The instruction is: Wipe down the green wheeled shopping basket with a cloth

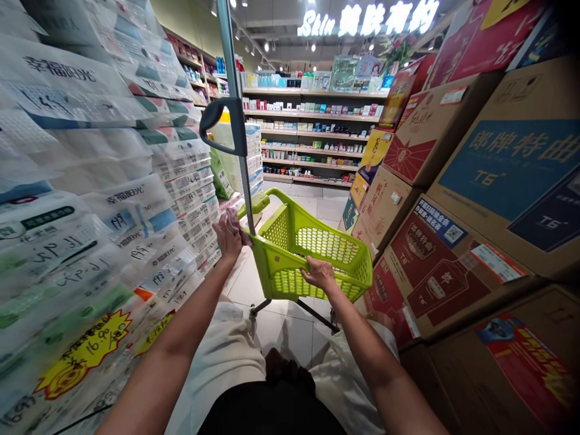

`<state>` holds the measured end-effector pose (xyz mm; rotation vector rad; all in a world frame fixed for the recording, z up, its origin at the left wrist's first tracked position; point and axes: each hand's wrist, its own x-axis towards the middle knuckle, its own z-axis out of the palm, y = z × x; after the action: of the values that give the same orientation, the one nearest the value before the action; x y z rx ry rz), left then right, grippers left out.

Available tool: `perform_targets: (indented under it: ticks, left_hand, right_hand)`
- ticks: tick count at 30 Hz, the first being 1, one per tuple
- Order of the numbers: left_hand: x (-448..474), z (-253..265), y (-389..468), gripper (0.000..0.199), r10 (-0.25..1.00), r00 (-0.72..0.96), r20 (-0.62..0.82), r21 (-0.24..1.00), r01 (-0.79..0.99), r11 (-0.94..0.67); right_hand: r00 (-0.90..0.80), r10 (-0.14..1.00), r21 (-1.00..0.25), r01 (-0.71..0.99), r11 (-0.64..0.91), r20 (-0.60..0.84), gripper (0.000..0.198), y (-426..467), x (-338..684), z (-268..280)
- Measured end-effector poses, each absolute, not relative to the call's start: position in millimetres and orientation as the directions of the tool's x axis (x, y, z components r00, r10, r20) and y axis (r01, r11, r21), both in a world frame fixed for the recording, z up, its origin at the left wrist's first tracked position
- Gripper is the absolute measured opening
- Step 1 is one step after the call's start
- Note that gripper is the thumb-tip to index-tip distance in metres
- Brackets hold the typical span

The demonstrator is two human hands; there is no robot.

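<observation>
green basket (272, 257); right hand (318, 273) gripping it

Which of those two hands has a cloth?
The left hand, beside the upright pole, holds the crumpled cloth at the corner of the green basket. The right hand, along its side, shows none.

Lime-green perforated shopping cart (266, 257), standing upright, crumpled pinkish cloth (232, 219) at its left corner
</observation>
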<state>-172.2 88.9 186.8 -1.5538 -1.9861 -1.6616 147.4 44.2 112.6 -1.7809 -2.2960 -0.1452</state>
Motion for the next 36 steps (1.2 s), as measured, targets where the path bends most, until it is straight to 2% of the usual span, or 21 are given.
perform_targets:
  ticks: [5,8,11,14,17,21,24,27,29,31,36]
  left_hand:
    - [-163,176,77,0.031,0.695,-0.254,0.673,0.554,0.795,-0.246]
    - [-164,174,69,0.037,0.72,-0.185,0.669,0.524,0.804,-0.28]
    - [-178,190,76,0.042,0.703,-0.092,0.705,0.437,0.837,-0.329]
    - [-183,201,85,0.034,0.669,-0.018,0.743,0.367,0.846,-0.386]
    - [-166,178,77,0.024,0.644,-0.084,0.76,0.423,0.816,-0.393]
    - [-138,121,52,0.026,0.638,-0.199,0.744,0.513,0.781,-0.355]
    - [-128,111,47,0.03,0.626,-0.128,0.769,0.472,0.774,-0.421]
    - [-124,133,57,0.036,0.572,-0.021,0.82,0.396,0.742,-0.541]
    - [-119,143,61,0.04,0.547,-0.018,0.837,0.382,0.735,-0.56]
    - [-111,138,57,0.041,0.559,-0.035,0.829,0.401,0.733,-0.549]
    - [-107,94,43,0.022,0.634,-0.058,0.771,0.489,0.691,-0.532]
  right_hand:
    - [-0.211,0.951,-0.075,0.97,0.233,0.224,0.035,41,147,115]
    - [-0.216,0.953,-0.066,0.97,0.235,0.213,0.035,40,148,116]
    - [-0.225,0.951,-0.057,0.969,0.242,0.209,0.036,38,149,116]
    - [-0.227,0.951,-0.05,0.969,0.242,0.21,0.037,37,148,118]
    - [-0.224,0.952,-0.044,0.97,0.238,0.211,0.037,34,149,119]
    - [-0.229,0.945,-0.041,0.969,0.244,0.234,0.036,32,151,119]
    - [-0.229,0.945,-0.037,0.969,0.244,0.233,0.035,31,153,118]
    - [-0.227,0.946,-0.04,0.969,0.243,0.232,0.035,31,154,117]
    - [-0.222,0.948,-0.041,0.971,0.237,0.231,0.035,31,155,117]
    - [-0.215,0.95,-0.039,0.973,0.229,0.227,0.036,31,155,116]
    - [-0.217,0.945,-0.04,0.972,0.234,0.243,0.034,32,155,114]
